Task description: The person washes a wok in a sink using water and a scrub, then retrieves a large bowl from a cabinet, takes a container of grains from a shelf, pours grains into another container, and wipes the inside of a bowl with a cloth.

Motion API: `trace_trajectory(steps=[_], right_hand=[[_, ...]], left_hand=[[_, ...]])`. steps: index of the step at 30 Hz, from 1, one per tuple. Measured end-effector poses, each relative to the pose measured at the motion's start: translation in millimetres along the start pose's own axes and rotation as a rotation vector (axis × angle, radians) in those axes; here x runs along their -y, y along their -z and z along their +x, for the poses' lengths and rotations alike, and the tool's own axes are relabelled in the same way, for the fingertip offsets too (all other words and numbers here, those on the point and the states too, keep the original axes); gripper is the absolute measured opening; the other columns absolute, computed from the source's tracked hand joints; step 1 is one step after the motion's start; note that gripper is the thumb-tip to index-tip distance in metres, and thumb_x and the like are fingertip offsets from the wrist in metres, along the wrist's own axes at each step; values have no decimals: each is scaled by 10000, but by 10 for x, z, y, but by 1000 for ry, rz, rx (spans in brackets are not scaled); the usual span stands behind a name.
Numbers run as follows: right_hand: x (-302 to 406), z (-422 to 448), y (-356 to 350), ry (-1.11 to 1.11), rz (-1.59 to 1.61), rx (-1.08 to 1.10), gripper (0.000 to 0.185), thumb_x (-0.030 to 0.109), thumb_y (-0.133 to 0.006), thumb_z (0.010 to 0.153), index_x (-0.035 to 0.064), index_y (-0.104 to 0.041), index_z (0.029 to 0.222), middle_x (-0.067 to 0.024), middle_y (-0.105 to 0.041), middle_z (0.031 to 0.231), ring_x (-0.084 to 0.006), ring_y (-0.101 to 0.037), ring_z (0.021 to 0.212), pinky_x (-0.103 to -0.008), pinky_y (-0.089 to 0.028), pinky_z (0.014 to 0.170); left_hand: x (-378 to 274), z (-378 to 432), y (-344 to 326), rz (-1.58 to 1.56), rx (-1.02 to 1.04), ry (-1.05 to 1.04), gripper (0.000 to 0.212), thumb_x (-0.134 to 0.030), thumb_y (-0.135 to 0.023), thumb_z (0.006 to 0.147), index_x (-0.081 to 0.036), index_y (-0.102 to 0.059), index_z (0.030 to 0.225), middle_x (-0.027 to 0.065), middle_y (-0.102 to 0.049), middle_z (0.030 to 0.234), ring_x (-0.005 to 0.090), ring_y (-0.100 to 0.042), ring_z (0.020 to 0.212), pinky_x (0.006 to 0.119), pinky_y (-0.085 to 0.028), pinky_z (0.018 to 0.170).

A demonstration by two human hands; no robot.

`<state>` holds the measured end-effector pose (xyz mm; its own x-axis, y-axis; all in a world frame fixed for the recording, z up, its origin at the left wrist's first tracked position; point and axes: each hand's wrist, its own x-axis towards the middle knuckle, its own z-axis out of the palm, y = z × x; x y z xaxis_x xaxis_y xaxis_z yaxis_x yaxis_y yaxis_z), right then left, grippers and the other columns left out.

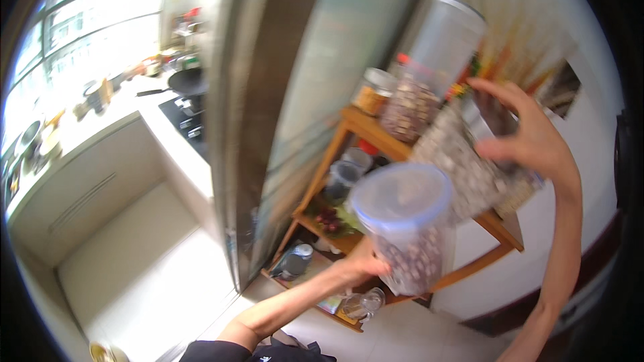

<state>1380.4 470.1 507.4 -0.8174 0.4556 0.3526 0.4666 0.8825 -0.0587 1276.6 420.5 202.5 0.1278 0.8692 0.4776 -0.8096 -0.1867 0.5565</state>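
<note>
My left hand (pixel 368 262) holds a clear round plastic container (pixel 410 256) low on its side. Its translucent lid has a blue rim, and speckled beans or nuts fill the lower part. Up at the right, my right hand (pixel 533 130) has its thumb and fingers spread wide. A shiny, cylindrical container (pixel 485 120) lies behind the gap between them; blur hides whether my fingers touch it. Beside that stand a tall clear jar (pixel 437 50), partly filled with similar beans or nuts, and a small jar (pixel 375 91) with yellow-orange contents. Pale bags (pixel 465 176) cover part of the shelf top.
The wooden shelf rack (pixel 375 133) carries dark red fruit (pixel 329 221), lidded containers (pixel 344 176) and a glass jug (pixel 370 304) on lower levels. A door frame (pixel 251 110) borders it on the left. Beyond are a counter (pixel 100 130) and a wok (pixel 187 81).
</note>
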Motion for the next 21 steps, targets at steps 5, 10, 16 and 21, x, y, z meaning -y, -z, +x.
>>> trace_trajectory(steps=[5,10,16,21], right_hand=[[795,-380,-271,-11,62,-10,824,307,-721,480,-4,-510,1212,-122,-472,1122,-249,-473,1078,-314,-321,971],[1773,-497,-676,50,219,33,903,418,-701,477,0,-480,1245,-137,-440,1181,-261,-446,1135,-336,-322,986],[2878,-242,-1130,316,286,131,769,164,-703,509,17,-502,1237,-131,-458,1198,-255,-485,1109,-328,-368,967],[3729,347,-1810,529,474,225,770,231,-753,557,32,-497,1255,-147,-464,1189,-266,-495,1105,-339,-386,971]], left_hand=[[-152,-926,-207,210,-9,50,875,-277,-804,558,-5,-405,1288,79,-499,1242,152,-446,1143,316,-343,995],[-594,-2136,-358,191,-153,-62,862,-259,-811,559,2,-417,1279,79,-513,1226,153,-456,1135,307,-334,1002],[-1179,-3358,-392,443,-438,-69,904,-180,-771,534,11,-358,1315,101,-472,1255,178,-420,1170,316,-317,1014],[-1621,-4227,-155,500,-712,-248,840,-121,-707,522,32,-393,1286,117,-502,1217,189,-455,1143,318,-340,1011]])
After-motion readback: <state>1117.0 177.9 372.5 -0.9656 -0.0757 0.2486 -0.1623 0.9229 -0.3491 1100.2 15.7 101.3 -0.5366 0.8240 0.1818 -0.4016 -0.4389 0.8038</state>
